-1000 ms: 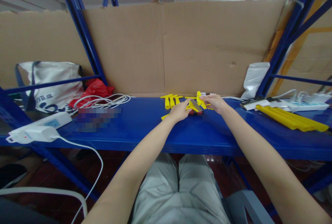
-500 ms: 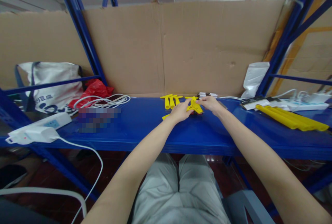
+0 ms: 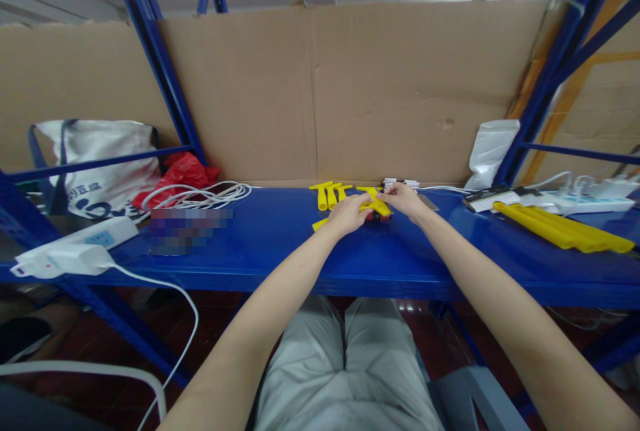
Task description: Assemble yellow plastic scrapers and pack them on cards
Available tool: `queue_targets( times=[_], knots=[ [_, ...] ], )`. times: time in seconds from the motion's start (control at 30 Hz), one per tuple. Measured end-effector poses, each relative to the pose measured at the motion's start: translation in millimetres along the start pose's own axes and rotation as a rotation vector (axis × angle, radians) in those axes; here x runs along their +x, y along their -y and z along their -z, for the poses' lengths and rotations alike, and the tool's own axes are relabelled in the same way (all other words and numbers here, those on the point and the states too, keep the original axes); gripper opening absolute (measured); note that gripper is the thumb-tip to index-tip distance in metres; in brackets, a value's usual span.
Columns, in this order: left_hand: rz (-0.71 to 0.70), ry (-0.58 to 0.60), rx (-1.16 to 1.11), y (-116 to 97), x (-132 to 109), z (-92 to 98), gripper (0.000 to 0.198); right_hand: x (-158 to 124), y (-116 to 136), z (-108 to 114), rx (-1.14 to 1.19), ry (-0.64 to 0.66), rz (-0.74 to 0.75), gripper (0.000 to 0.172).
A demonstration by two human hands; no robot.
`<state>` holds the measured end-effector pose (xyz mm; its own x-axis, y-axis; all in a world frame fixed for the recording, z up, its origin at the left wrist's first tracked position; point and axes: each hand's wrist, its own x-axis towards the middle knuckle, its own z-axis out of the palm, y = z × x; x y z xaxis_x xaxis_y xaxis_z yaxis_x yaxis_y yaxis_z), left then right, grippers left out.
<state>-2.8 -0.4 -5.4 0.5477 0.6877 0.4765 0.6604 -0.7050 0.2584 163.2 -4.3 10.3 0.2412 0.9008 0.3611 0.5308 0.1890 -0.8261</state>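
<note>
Over the blue shelf, my left hand (image 3: 349,214) is closed on a yellow plastic piece (image 3: 379,204), which lies at a slant between my hands. Thumb and fingers of my right hand (image 3: 403,200) pinch at its upper right end; whether they hold a small part there is too small to tell. Several yellow T-shaped plastic pieces (image 3: 331,196) lie side by side behind my left hand. Another yellow head (image 3: 367,189) shows just behind the held piece. Beneath it sits a small dark red thing (image 3: 384,216), mostly hidden. A yellow end (image 3: 319,224) sticks out beside my left wrist.
White and dark strips (image 3: 401,182) lie behind my right hand, with a flat grey piece (image 3: 429,202) beside it. Yellow tubes (image 3: 563,226) and a power strip (image 3: 595,203) are at right. Coiled white cable (image 3: 210,194) and another power strip (image 3: 80,248) lie left. Cardboard (image 3: 320,98) stands behind.
The yellow piece in my hands has turned and tipped lower, now lying flatter. Another yellow head behind it shows more fully. My right hand has shifted very slightly.
</note>
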Motion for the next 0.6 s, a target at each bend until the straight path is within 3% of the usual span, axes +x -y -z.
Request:
queue_targets(
  times=[0.23,0.4,0.6],
  knots=[
    [0.018,-0.02,-0.043,2,1,-0.3,0.027,11,-11,5,-0.004,-0.035,-0.007,0.012],
    [0.034,-0.03,-0.032,4,2,-3.3,0.033,20,-23,16,-0.295,-0.115,0.028,0.004],
    [0.02,-0.021,-0.005,7,3,-6.2,0.037,26,-42,32,-0.71,-0.081,0.055,0.034]
  ],
)
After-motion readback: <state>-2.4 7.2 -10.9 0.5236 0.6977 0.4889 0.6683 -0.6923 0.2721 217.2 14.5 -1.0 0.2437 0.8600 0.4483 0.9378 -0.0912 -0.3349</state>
